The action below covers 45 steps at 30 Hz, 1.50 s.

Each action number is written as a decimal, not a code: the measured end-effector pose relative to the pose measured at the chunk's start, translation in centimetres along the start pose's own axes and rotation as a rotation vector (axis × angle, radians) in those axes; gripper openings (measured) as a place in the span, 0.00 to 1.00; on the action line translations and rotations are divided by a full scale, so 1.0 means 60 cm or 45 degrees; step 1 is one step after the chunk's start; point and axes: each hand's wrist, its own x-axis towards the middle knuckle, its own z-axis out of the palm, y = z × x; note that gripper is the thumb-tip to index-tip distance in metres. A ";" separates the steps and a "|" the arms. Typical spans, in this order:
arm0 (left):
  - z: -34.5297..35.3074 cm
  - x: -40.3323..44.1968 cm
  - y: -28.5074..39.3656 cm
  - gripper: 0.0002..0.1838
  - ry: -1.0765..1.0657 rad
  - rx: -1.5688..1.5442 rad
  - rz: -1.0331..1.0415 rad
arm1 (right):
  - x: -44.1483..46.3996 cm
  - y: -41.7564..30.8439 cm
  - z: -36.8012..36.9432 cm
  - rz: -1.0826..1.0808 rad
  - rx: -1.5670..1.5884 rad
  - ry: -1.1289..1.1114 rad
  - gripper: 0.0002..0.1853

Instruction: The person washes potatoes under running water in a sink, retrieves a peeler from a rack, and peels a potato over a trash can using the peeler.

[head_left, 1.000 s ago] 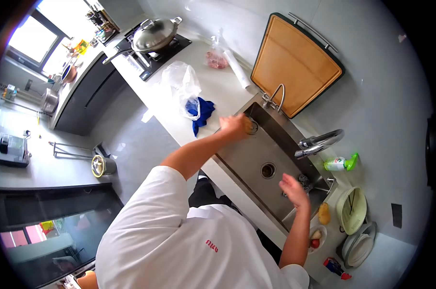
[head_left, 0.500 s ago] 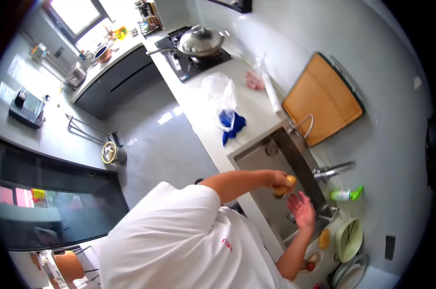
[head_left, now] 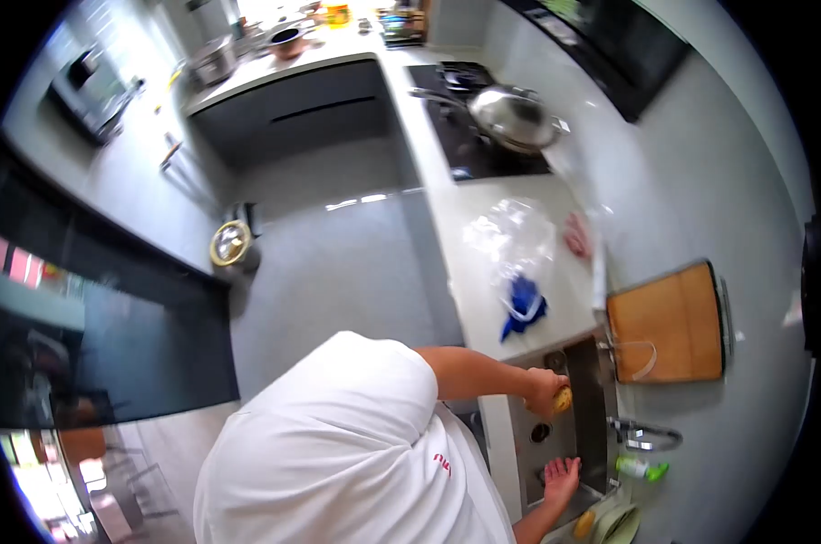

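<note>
Brown-yellow potato (head_left: 563, 399) in left hand (head_left: 543, 388) above steel sink (head_left: 569, 441); fingers clamped round it; right hand (head_left: 561, 480) away from potato, fingers slightly apart, nothing seen in palm; wet skin or loosened grip could let potato slip, knock sink, roll toward drain (head_left: 540, 432).

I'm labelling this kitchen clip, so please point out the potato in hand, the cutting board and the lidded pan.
Potato (head_left: 564, 399): head view, on the end showing beyond the left hand (head_left: 544, 390).
Cutting board (head_left: 666, 325): head view, middle of its wooden face.
Lidded pan (head_left: 512, 116): head view, middle of its domed top.
</note>
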 end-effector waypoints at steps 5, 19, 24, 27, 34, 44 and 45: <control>-0.222 -0.189 -0.172 0.50 0.308 -0.417 -0.097 | -0.083 -0.009 0.343 0.096 0.053 -0.744 0.23; -0.420 -0.902 -0.752 0.36 2.232 -1.006 -0.958 | -0.577 0.212 1.441 -0.336 -1.919 -2.585 0.35; -0.512 -1.113 -0.728 0.42 2.792 -1.302 -0.936 | -0.884 0.319 1.660 0.029 -1.034 -3.275 0.35; -0.552 -1.189 -0.734 0.42 3.033 -1.211 -1.003 | -0.957 0.305 1.775 -1.402 -0.638 -3.434 0.33; -0.593 -1.246 -0.874 0.36 3.141 -1.738 -0.864 | -0.879 0.221 2.114 -1.494 -1.471 -3.365 0.30; -0.780 -1.382 -1.171 0.35 3.084 -2.546 -0.818 | -0.544 -0.221 2.659 -1.686 -1.306 -1.826 0.22; -0.803 -1.400 -1.188 0.35 3.057 -2.538 -0.866 | -0.497 -0.275 2.698 -1.697 -1.292 -1.689 0.21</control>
